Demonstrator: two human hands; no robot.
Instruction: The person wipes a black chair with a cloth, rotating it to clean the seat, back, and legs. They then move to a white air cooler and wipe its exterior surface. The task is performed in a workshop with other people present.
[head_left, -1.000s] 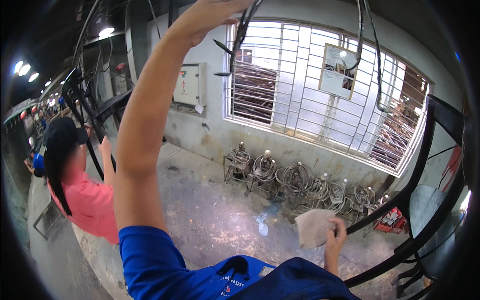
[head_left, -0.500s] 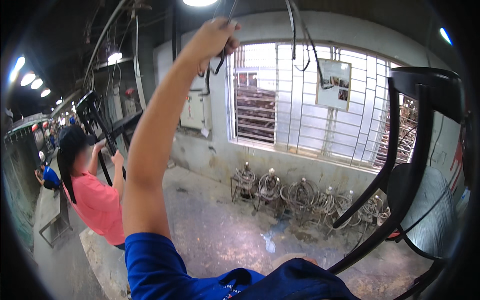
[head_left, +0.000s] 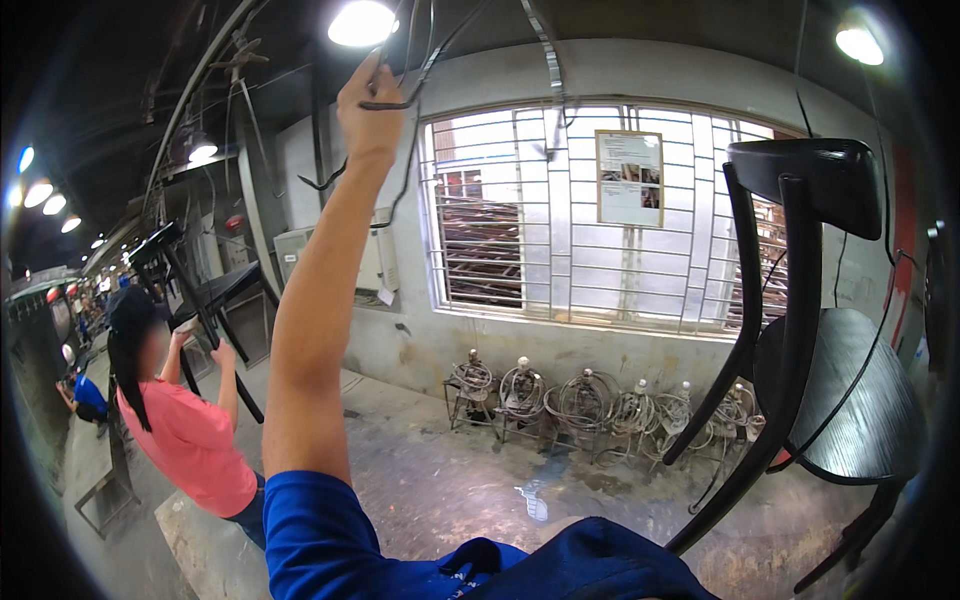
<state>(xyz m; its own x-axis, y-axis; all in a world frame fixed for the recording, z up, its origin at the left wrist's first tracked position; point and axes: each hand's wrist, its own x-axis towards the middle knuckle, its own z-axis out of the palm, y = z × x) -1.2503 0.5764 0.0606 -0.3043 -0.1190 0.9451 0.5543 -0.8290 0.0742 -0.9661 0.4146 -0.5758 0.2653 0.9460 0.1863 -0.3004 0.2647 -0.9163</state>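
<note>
Black metal hooks (head_left: 385,106) hang at the upper left corner of the barred window (head_left: 590,255). Left hand (head_left: 370,110): raised to the same corner, fingers folded around the hooks near the upper part. Right hand: outside the view; its state cannot be told.

Orientation of the hooks: the upper rod slopes, its higher part leaning toward the window and its lower part away from it. A second length runs steeply downward beside the window's left edge. The bent tips point left, away from the window; one crosses in front of the left hand, and another curls out beyond the forearm.

Appearance of the hooks: slender, dark, slightly glossy, with short curved ends and an uneven outline. The exact count cannot be told where the lengths overlap.

Surroundings: a hanging strip (head_left: 546,50) drops across the window's upper edge. Right of the window, a black chair (head_left: 805,185) is suspended, backrest uppermost. Below the window stand hose units (head_left: 588,405) with coiled lines. Left of the window, a co-worker (head_left: 190,430) in pink grips a dark frame.
</note>
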